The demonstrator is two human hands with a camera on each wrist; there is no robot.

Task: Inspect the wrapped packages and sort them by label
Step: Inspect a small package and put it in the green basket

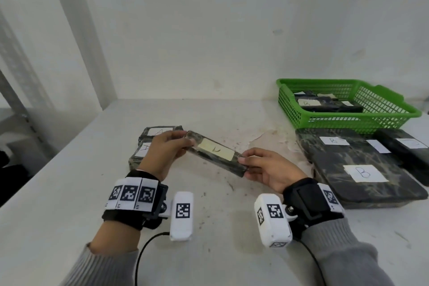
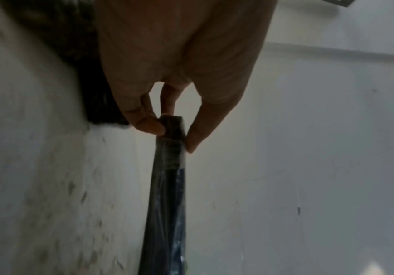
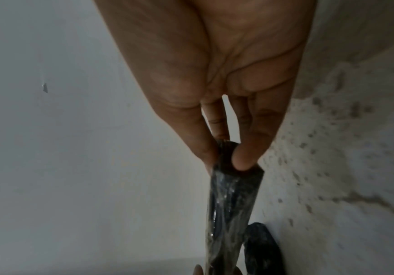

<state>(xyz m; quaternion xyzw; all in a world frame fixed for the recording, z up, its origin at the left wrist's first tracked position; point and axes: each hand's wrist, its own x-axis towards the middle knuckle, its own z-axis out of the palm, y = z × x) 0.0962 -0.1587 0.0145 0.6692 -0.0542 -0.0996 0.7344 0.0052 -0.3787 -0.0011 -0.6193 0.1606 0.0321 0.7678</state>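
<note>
From the head view, we hold a slim wrapped package (image 1: 216, 153) above the table (image 1: 69, 193), left of the green basket (image 1: 394, 109), left hand (image 1: 162, 151) and right hand (image 1: 267, 169) pinching its ends. At each wrist, fingertips (image 2: 152, 126) barely nip slick film (image 3: 233, 195); it could slip, or we misread its faint label (image 1: 217, 150).

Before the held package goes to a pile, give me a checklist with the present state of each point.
1. Left hand grips one end of the held package: ok.
2. Right hand grips the other end: ok.
3. Yellow label faces up toward the head camera: ok.
4. Letter on it readable: cannot tell, the mark is unclear.
5. A pile at left, labels showing: ok.
6. B pile at right, labels showing: ok.
</note>
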